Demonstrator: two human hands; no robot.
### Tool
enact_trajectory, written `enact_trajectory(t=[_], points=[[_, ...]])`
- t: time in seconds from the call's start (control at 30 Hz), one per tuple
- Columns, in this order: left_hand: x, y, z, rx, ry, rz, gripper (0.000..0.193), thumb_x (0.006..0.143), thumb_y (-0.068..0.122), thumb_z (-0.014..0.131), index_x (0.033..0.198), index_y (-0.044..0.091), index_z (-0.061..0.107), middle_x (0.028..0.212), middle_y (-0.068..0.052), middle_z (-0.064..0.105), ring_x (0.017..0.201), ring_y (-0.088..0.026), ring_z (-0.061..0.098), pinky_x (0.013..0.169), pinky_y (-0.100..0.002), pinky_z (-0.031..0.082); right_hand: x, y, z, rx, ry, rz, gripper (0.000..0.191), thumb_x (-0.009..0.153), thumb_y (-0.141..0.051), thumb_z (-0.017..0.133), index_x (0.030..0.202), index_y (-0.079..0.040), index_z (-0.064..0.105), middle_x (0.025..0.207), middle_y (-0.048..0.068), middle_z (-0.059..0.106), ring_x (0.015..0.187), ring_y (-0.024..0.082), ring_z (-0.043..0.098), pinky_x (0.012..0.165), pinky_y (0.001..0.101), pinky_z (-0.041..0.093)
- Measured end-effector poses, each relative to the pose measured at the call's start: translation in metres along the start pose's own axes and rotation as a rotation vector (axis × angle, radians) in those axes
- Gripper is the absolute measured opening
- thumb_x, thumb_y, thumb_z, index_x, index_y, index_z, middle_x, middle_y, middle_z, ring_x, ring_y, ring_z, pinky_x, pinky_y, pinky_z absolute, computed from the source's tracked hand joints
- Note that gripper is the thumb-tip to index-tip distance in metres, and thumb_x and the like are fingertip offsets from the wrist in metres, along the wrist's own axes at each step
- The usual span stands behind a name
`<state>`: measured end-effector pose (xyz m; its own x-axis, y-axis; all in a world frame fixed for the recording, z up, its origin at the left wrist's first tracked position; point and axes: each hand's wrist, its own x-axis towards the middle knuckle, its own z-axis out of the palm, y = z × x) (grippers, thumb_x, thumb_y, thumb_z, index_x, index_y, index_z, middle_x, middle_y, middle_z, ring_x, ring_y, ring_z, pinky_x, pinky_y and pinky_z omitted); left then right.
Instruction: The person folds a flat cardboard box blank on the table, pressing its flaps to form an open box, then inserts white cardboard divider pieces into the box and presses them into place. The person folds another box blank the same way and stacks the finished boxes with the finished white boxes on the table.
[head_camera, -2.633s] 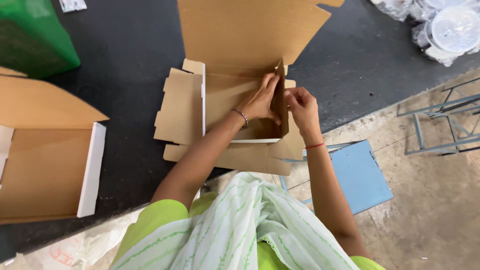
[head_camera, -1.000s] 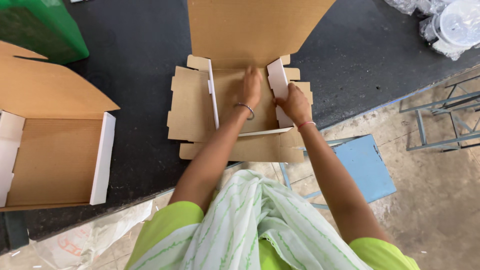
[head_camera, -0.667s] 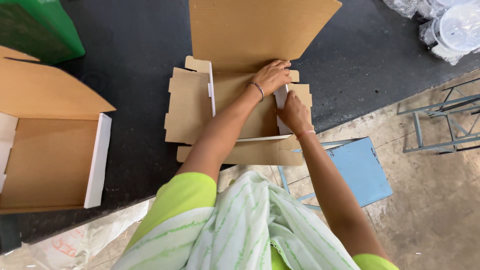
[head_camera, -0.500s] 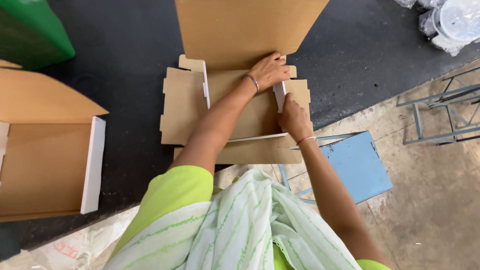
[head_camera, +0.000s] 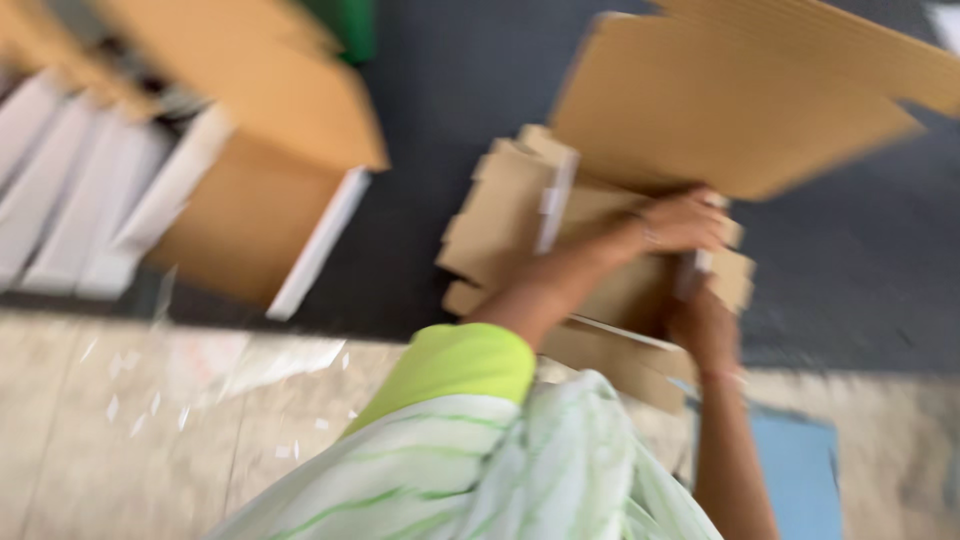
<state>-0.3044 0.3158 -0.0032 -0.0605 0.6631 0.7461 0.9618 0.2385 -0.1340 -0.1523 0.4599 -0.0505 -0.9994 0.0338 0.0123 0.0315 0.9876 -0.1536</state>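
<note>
- Left hand (head_camera: 685, 222) lies flat, fingers spread, on the floor of the flat brown corrugated cardboard box blank (head_camera: 590, 250); pressing down, not curled round anything as far as the blur lets me tell
- Right hand (head_camera: 705, 325) sits just near of it, at the upright white-faced side flap (head_camera: 692, 272) on the blank's right; looks pinched on that flap, but the frame is too smeared to be sure, so grip there: cannot tell
- Box blank is on the dark table surface (head_camera: 860, 260), right of centre, close to the near edge
- Judged progress: early to mid fold. Left side flap (head_camera: 553, 195) stands up, white face showing; right flap is being raised; big lid panel (head_camera: 740, 100) tilts up on the far side, not closed
- Left to do, by the look of it: side walls locked in, near front strip (head_camera: 610, 355) still lying flat, lid still open
- Outward: finished open brown cardboard box with white inner edge (head_camera: 255, 215) on the table to the left, well apart from the blank
- Further left: row of white-edged panels (head_camera: 70, 180), probably more boxes, too blurred to count
- Far, centre-left: green object (head_camera: 345, 25), only a corner in view
- Near right, below table level: light blue flat piece (head_camera: 795, 480) on the pale floor
- Near left floor: pale sheet with white scraps (head_camera: 230, 370)
- No readable labels or signs; whole frame is motion-blurred
</note>
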Motion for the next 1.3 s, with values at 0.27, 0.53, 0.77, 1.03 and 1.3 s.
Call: enact_trajectory(t=[0.27, 0.53, 0.77, 1.03, 1.3], points=[[-0.009, 0.045, -0.063, 0.037, -0.060, -0.538, 0.043, 0.094, 0.019, 0.058, 0.137, 0.026, 0.061, 0.145, -0.001, 0.057, 0.141, -0.023, 0.050, 0.122, -0.047, 0.038, 0.026, 0.027, 0.007, 0.038, -0.205, 0.088, 0.064, 0.083, -0.026, 0.074, 0.125, 0.008, 0.040, 0.107, 0.039, 0.070, 0.105, 0.056, 0.066, 0.093, 0.0583, 0.052], [-0.173, 0.113, -0.277, 0.588, 0.023, -1.317, 0.065, 0.078, 0.015, 0.073, 0.140, 0.012, 0.055, 0.148, -0.011, 0.049, 0.143, -0.032, 0.045, 0.112, -0.051, 0.038, 0.043, 0.046, 0.018, 0.068, -0.127, 0.015, 0.060, 0.091, -0.032, 0.070, 0.126, 0.010, 0.043, 0.108, 0.043, 0.067, 0.108, 0.061, 0.063, 0.099, 0.0602, 0.049], [-0.282, 0.165, -0.348, 0.792, -0.163, -1.753, 0.041, 0.091, 0.008, 0.068, 0.132, 0.009, 0.063, 0.118, -0.016, 0.068, 0.117, -0.033, 0.063, 0.105, -0.050, 0.048, 0.007, -0.019, -0.007, 0.262, -0.119, -0.103, 0.059, 0.096, -0.035, 0.068, 0.137, 0.004, 0.050, 0.106, 0.040, 0.068, 0.102, 0.059, 0.065, 0.087, 0.0611, 0.051], [-0.267, 0.199, -0.320, 0.787, 0.454, -1.387, 0.044, 0.087, -0.007, 0.054, 0.129, 0.006, 0.058, 0.136, -0.018, 0.062, 0.120, -0.039, 0.062, 0.089, -0.044, 0.059, -0.048, -0.176, -0.051, 0.646, -0.279, -0.547, 0.048, 0.096, -0.022, 0.058, 0.135, 0.003, 0.045, 0.105, 0.034, 0.070, 0.099, 0.053, 0.067, 0.080, 0.0539, 0.053], [-0.308, 0.264, -0.316, 0.445, 1.318, -1.709, 0.026, 0.106, 0.013, 0.057, 0.128, 0.000, 0.052, 0.128, -0.011, 0.055, 0.091, -0.017, 0.065, 0.067, -0.029, 0.058, -0.014, -0.366, -0.023, 0.800, -0.283, -0.558, 0.070, 0.092, -0.019, 0.058, 0.155, -0.006, 0.029, 0.096, 0.026, 0.075, 0.084, 0.041, 0.076, 0.075, 0.0490, 0.059]])
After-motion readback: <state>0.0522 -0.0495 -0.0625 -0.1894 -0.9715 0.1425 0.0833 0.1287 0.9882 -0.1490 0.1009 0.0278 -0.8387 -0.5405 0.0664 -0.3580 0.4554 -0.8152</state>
